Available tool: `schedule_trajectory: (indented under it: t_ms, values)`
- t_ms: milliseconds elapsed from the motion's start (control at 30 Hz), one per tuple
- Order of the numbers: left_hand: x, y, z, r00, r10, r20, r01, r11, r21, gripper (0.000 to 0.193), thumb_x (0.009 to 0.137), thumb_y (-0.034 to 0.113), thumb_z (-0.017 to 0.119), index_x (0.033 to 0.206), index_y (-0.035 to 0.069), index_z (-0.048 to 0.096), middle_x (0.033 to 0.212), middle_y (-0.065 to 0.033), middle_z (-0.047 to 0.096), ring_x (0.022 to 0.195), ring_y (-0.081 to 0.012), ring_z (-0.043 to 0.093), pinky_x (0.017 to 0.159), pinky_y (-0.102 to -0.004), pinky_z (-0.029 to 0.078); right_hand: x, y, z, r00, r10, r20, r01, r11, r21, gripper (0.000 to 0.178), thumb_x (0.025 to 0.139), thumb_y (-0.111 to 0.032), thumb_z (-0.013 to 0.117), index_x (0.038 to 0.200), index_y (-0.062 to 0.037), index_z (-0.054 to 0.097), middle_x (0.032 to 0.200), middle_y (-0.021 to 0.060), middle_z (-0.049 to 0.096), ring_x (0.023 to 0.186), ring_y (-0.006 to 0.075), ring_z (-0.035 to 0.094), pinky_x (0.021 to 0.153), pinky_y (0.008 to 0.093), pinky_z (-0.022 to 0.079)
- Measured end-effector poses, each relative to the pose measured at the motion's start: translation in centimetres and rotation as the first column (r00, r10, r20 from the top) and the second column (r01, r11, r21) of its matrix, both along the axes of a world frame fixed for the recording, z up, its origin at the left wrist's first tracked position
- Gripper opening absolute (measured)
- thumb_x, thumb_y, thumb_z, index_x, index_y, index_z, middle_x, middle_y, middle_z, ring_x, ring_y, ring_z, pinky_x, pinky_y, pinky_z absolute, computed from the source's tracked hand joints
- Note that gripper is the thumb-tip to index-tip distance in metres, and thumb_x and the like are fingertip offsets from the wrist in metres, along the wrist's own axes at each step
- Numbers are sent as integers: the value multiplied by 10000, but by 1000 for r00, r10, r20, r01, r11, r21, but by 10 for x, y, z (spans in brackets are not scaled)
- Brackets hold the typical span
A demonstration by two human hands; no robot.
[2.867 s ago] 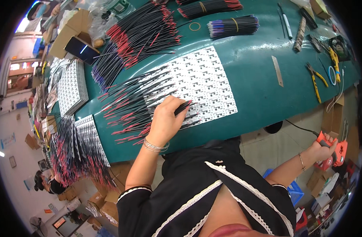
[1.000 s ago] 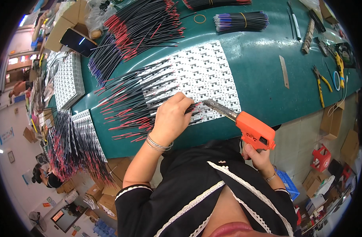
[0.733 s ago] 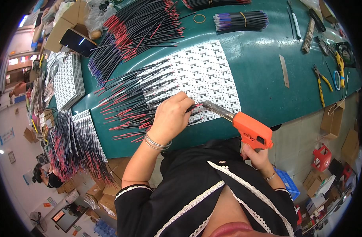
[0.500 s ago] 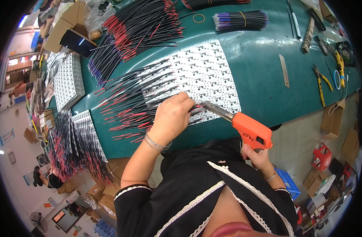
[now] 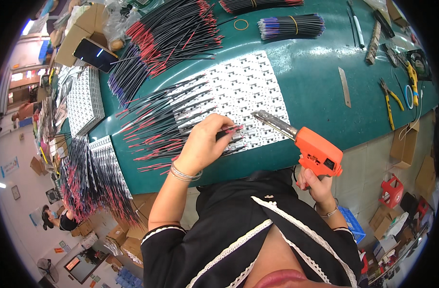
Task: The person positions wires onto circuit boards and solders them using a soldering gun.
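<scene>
My right hand (image 5: 317, 186) grips the handle of an orange soldering gun (image 5: 318, 150). Its metal tip points left, over the white circuit board panel (image 5: 257, 91). Between the closed thumb and fingers of my left hand (image 5: 203, 144) is a small bunch of black wires (image 5: 230, 130) with red ends, poking out toward the panel. The gun's tip is apart from these ends. Rows of black wires (image 5: 157, 108) with red ends lie over the panel's left part and reach past it onto the table; my left hand hides some of them.
Loose wires (image 5: 176, 29) are piled at the back left, and a banded wire bundle (image 5: 291, 26) lies at the back. Stacked panels (image 5: 85, 103) stand at left beside a phone (image 5: 95, 55). At right on the green table (image 5: 320, 86) lie a blade (image 5: 344, 86) and yellow-handled pliers (image 5: 390, 103).
The soldering gun has moved right and its tip has come away from the wire ends. My left hand has shifted slightly left, still pinching wires.
</scene>
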State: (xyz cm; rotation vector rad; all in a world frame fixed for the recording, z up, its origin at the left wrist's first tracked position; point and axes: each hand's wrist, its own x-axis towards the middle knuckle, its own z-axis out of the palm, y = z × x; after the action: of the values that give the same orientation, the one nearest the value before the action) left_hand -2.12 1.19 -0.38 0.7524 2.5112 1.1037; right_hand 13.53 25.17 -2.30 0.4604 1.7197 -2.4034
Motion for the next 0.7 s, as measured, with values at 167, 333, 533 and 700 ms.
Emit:
schedule_trajectory:
  t_ms: [167, 333, 533, 700]
  values:
    - [-2, -3, 4, 985, 108, -134, -109, 994, 6, 128, 722, -10, 608, 847, -14, 576, 739, -115, 540, 683, -251, 543, 624, -293, 429, -4, -1, 4, 1000, 15, 10, -16, 1000, 7, 399, 833, -228, 545, 1069, 70, 424, 563, 29, 451, 427, 83, 434, 416, 221, 374]
    - [-3, 2, 4, 983, 127, -130, -134, 990, -51, 119, 689, -18, 630, 801, 1, 595, 709, -103, 531, 638, -241, 535, 576, -295, 421, -7, -5, 4, 998, 62, -30, -59, 995, 86, 314, 837, -222, 538, 989, 44, 465, 546, 22, 468, 430, 80, 436, 419, 215, 380]
    - [-2, 5, -7, 960, 121, -252, -135, 990, -39, 123, 666, -12, 650, 774, 13, 598, 700, -97, 534, 623, -258, 536, 556, -313, 427, -10, -8, 1, 996, 86, -10, -85, 993, 79, 249, 836, -170, 537, 970, 30, 473, 550, 21, 481, 437, 77, 445, 415, 210, 384]
    - [-2, 5, -8, 953, 79, -292, -110, 990, -91, 123, 666, -3, 650, 773, 17, 594, 712, -96, 539, 643, -266, 542, 569, -327, 436, -9, -7, -4, 995, 103, -4, -102, 991, 81, 288, 828, -150, 562, 1039, 24, 470, 617, 23, 505, 471, 70, 463, 422, 205, 395]
